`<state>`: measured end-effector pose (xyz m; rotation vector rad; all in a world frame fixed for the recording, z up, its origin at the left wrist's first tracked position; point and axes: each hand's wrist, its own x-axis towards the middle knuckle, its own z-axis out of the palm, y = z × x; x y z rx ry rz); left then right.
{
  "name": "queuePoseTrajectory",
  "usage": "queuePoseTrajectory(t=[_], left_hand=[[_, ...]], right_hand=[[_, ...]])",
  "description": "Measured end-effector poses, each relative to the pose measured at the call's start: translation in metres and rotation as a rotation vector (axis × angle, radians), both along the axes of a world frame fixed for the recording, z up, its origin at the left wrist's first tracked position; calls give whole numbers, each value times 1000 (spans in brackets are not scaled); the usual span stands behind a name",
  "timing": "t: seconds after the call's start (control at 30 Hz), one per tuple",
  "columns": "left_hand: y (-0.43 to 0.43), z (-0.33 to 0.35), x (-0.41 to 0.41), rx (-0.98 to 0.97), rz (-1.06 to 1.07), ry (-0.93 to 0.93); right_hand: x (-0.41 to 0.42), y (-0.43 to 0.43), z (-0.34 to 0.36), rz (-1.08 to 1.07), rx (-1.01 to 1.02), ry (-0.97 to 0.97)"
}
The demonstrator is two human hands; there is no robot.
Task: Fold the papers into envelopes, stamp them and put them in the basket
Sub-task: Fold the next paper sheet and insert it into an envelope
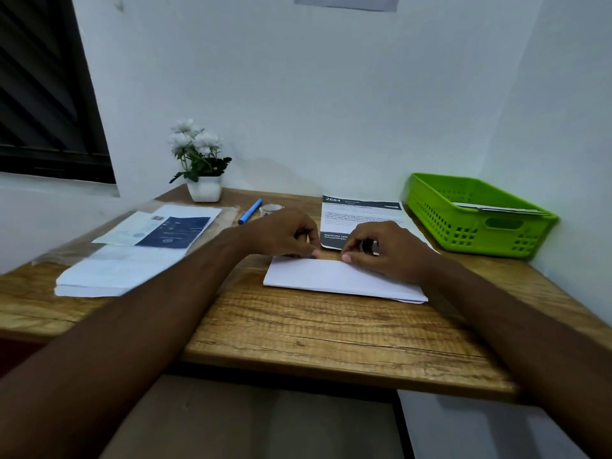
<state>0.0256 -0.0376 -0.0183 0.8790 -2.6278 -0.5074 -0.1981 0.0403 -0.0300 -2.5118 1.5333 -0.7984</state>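
head | left hand (281, 231), right hand (384, 246): grips pinch folded paper (331, 279) far edge | basket (477, 228) apart

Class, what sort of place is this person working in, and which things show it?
Probably a home or office desk in a corner: a wooden table against white walls, with a folded paper, a blue pen, a green basket holding papers and a potted plant.

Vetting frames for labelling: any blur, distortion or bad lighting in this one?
Head view: wide-angle lens bows the brown wooden table and walls; the white paper stack at left is smeared; the folded white paper sheet pinched by left hand and right hand is sharp; lighting dim, even, no glare.
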Motion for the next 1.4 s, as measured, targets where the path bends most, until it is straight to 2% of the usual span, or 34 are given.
queuePoseTrajectory(t=[0.17,0.37,0.47,0.63,0.73,0.87,1.03,1.23,1.4], left_hand=[[11,10,36,-123,52,10],[21,29,132,-235,186,-12],[24,34,179,-153,266,-45],[22,25,240,60,451,-250],[25,15,249,81,463,-178],[29,8,250,-110,419,-73],[30,12,251,-261,402,15],[29,24,253,-390,437,-37],[34,35,252,-518,479,-61]], right_hand=[[36,-7,14,44,-52,-86],[112,-14,24,153,-93,-92],[153,-12,28,222,-81,-83],[221,-2,25,313,-59,-3],[251,5,14,293,-64,147],[276,11,4,233,-172,279],[285,14,3,159,-178,325],[280,11,8,116,-79,399],[288,8,8,97,-86,384]])
